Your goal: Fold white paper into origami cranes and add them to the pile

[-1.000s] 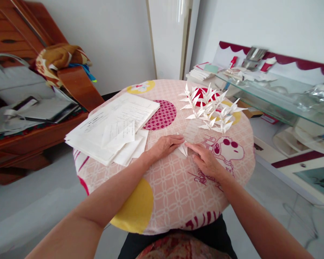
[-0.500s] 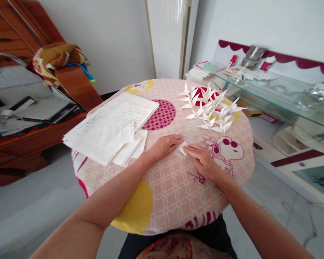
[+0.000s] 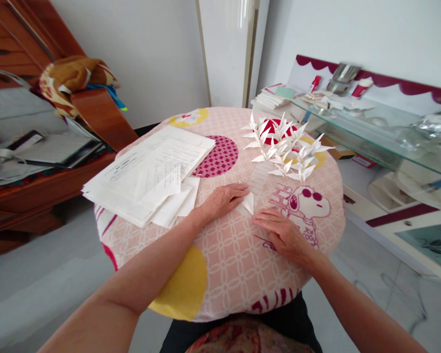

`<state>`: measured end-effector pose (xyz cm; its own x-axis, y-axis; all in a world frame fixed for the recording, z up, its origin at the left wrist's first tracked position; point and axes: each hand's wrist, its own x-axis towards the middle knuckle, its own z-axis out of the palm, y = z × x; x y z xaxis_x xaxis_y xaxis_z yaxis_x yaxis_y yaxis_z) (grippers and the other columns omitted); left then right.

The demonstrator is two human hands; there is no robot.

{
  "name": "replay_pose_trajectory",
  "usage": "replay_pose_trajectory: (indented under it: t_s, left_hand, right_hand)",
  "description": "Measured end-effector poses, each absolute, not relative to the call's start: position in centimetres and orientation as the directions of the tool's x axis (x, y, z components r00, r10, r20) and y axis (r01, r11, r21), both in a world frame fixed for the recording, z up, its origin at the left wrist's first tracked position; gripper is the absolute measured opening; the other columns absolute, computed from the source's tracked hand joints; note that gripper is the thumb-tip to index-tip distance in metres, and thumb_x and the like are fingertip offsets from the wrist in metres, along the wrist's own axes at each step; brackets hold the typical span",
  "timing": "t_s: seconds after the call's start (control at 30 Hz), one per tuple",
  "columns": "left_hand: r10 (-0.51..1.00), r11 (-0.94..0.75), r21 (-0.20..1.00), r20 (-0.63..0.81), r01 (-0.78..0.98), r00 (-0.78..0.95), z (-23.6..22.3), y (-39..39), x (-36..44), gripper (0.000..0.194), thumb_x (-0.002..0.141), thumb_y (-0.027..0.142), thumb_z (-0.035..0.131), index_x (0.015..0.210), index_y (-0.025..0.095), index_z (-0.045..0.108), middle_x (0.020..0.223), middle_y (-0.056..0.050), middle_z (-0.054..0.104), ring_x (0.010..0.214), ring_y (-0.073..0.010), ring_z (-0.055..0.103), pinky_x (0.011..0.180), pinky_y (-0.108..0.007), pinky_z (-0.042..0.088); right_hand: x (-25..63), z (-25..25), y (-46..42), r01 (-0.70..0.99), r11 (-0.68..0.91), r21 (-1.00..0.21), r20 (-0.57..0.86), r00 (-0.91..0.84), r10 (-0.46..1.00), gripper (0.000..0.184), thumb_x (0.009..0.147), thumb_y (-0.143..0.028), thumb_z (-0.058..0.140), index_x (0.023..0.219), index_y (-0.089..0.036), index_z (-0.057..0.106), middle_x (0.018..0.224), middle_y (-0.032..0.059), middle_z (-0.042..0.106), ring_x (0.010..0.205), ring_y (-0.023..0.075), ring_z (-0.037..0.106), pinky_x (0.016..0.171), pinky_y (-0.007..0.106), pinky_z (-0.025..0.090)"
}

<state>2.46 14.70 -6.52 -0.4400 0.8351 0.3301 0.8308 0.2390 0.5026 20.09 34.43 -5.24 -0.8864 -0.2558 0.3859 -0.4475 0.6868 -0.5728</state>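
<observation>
Worktop: round, covered by a pink patterned cloth. Folded paper, white, pointed at its near end, lies flat on the cloth between the two hands, its far left part under the left fingertips.

Left hand: palm down, fingers stretched and close together, resting on the paper's edge; pins it, no grasp around it. Right hand: fingers loosely extended, slightly bent, nothing gripped; fingertips just beside the near point of the paper, contact cannot be told.

Paper cranes, white, grouped beyond the right hand, wings spread, several overlapping. Stack of printed sheets on the left side of the worktop; smaller pieces of paper at its near right corner. Glass shelf to the right, carrying assorted items.
</observation>
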Motion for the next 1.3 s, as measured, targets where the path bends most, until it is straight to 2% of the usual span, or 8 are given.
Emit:
replay_pose_trajectory:
  t_s: [0.13,0.27,0.43,0.57,0.97,1.07,1.17,1.3]
  left_hand:
    - [0.826,0.238,0.534,0.329,0.811,-0.458,-6.3,14.6,2.7,0.034,0.094,0.025,0.058,0.125,0.020,0.069,0.136,-0.011,0.065,0.129,-0.0230,0.059,0.111,-0.040,0.048]
    - [0.809,0.235,0.540,0.353,0.808,-0.471,-6.3,14.7,2.9,0.031,0.094,0.028,0.059,0.122,0.021,0.071,0.133,-0.010,0.067,0.128,-0.0235,0.060,0.109,-0.041,0.050]
    - [0.804,0.247,0.525,0.358,0.814,-0.475,-6.6,14.8,2.9,0.033,0.091,0.021,0.060,0.122,0.019,0.071,0.132,-0.011,0.067,0.128,-0.0227,0.061,0.110,-0.039,0.049]
    - [0.787,0.272,0.572,0.330,0.774,-0.521,-6.5,14.8,2.7,0.035,0.087,0.018,0.061,0.120,0.020,0.072,0.131,-0.010,0.068,0.126,-0.0227,0.062,0.110,-0.040,0.050]
    - [0.735,0.291,0.638,0.327,0.713,-0.593,-7.0,15.1,1.7,0.040,0.082,0.006,0.055,0.112,0.023,0.076,0.126,-0.005,0.071,0.116,-0.0214,0.068,0.105,-0.037,0.054]
    - [0.701,0.344,0.625,0.325,0.701,-0.634,-7.2,15.4,1.4,0.036,0.083,0.008,0.057,0.109,0.023,0.077,0.123,-0.004,0.072,0.113,-0.0212,0.070,0.103,-0.036,0.055]
    - [0.658,0.413,0.582,0.341,0.700,-0.671,-7.4,15.6,1.2,0.034,0.086,0.009,0.056,0.107,0.024,0.077,0.124,-0.004,0.072,0.115,-0.0216,0.069,0.105,-0.038,0.053]
    - [0.669,0.416,0.529,0.373,0.740,-0.643,-7.8,15.3,1.0,0.038,0.087,0.006,0.051,0.113,0.019,0.075,0.127,-0.007,0.070,0.121,-0.0206,0.065,0.108,-0.037,0.051]
  right_hand:
    - [18.7,-4.4,34.4,-0.401,0.655,-0.640,0.406,-0.901,-0.156,0.051,0.081,-0.001,0.043,0.114,-0.024,0.074,0.113,0.0062,0.076,0.109,0.0211,0.070,0.100,0.043,0.055]
    - [16.4,-5.0,33.8,-0.502,0.701,-0.506,0.432,-0.851,-0.298,0.052,0.083,-0.003,0.042,0.124,-0.019,0.069,0.128,0.0118,0.069,0.122,0.0239,0.063,0.105,0.048,0.051]
    - [15.6,-6.5,33.2,-0.567,0.761,-0.315,0.405,-0.806,-0.432,0.048,0.083,-0.005,0.046,0.127,-0.011,0.066,0.131,0.0187,0.066,0.127,0.0291,0.059,0.108,0.051,0.049]
    - [16.7,-6.8,33.0,-0.572,0.772,-0.278,0.383,-0.803,-0.457,0.047,0.084,-0.009,0.049,0.128,-0.004,0.063,0.134,0.0246,0.062,0.131,0.0335,0.054,0.110,0.054,0.048]
    - [18.3,-6.1,32.7,-0.582,0.765,-0.275,0.436,-0.785,-0.440,0.045,0.087,-0.005,0.043,0.124,-0.013,0.068,0.123,0.0165,0.070,0.124,0.0288,0.061,0.105,0.051,0.054]
    - [19.0,-6.3,32.6,-0.583,0.754,-0.301,0.474,-0.778,-0.413,0.042,0.086,-0.005,0.044,0.120,-0.012,0.069,0.121,0.0170,0.071,0.122,0.0284,0.063,0.103,0.049,0.055]
    - [19.7,-6.3,32.6,-0.567,0.722,-0.397,0.520,-0.787,-0.332,0.042,0.084,-0.005,0.045,0.113,-0.017,0.072,0.114,0.0119,0.075,0.112,0.0254,0.068,0.098,0.046,0.058]
    - [19.0,-5.4,32.9,-0.392,0.703,-0.593,0.549,-0.836,-0.003,0.033,0.085,-0.010,0.048,0.099,-0.022,0.075,0.094,0.0069,0.078,0.090,0.0222,0.074,0.083,0.038,0.061]
